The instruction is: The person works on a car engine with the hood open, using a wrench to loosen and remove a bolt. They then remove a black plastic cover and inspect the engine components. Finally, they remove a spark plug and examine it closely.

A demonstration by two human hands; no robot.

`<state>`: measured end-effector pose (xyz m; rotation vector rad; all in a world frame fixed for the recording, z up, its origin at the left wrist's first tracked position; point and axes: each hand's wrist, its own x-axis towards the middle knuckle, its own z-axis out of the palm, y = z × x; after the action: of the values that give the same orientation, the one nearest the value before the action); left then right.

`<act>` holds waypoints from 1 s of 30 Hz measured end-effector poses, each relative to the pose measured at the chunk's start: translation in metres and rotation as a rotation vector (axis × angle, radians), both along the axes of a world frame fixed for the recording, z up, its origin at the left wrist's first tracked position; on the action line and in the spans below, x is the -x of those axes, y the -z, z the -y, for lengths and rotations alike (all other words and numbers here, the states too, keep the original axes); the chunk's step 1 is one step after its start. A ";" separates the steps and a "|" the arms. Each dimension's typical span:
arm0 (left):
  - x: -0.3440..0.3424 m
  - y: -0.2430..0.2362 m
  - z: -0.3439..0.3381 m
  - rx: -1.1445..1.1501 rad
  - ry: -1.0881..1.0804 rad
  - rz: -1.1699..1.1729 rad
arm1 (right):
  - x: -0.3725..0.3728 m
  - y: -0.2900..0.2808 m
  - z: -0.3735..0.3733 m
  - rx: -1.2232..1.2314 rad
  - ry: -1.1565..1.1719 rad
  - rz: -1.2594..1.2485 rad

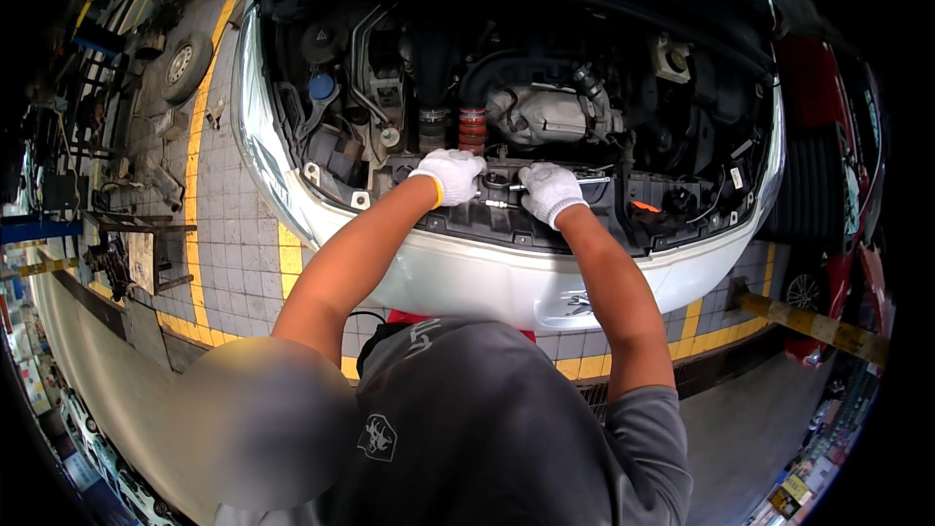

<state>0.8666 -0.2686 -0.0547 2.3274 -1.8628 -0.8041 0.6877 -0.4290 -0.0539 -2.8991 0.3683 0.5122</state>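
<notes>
My left hand (pixel 454 176), in a white knit glove with a yellow cuff, is closed at the front of the engine bay, just below a red ribbed hose (pixel 471 131). What its fingers hold, if anything, is hidden. Beside it my right hand (pixel 551 191), gloved in white, is closed around a chrome wrench (pixel 595 180) whose bar sticks out to the right. Its working end is not clear. Between the hands, a small shiny metal piece (pixel 498 204) lies on the black plastic front panel (pixel 526 227).
A silver heat shield (pixel 545 117) sits behind my right hand. The blue reservoir cap (pixel 322 87) is at the left, and an orange piece (pixel 645 206) at the right. The white front bumper (pixel 467 282) curves before me. A loose wheel (pixel 185 66) lies on the tiled floor.
</notes>
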 end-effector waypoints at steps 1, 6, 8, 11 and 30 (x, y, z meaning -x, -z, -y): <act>0.005 -0.004 -0.010 -0.019 -0.024 0.037 | 0.002 -0.004 0.002 0.009 -0.015 0.009; 0.018 0.017 -0.025 0.081 0.089 0.220 | 0.005 -0.018 0.011 -0.005 -0.041 0.055; 0.021 0.025 -0.023 0.050 0.090 0.243 | 0.001 -0.019 0.006 0.024 -0.076 0.017; 0.026 0.016 -0.016 0.015 0.093 0.232 | 0.007 0.000 0.005 0.053 -0.007 -0.014; 0.036 -0.005 -0.081 0.598 -0.983 -1.979 | 0.008 -0.021 -0.009 0.093 0.028 -0.027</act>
<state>0.8304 -0.1878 -0.0494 0.7297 0.0104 -1.1874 0.6796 -0.4198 -0.0334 -2.9743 0.4470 0.5445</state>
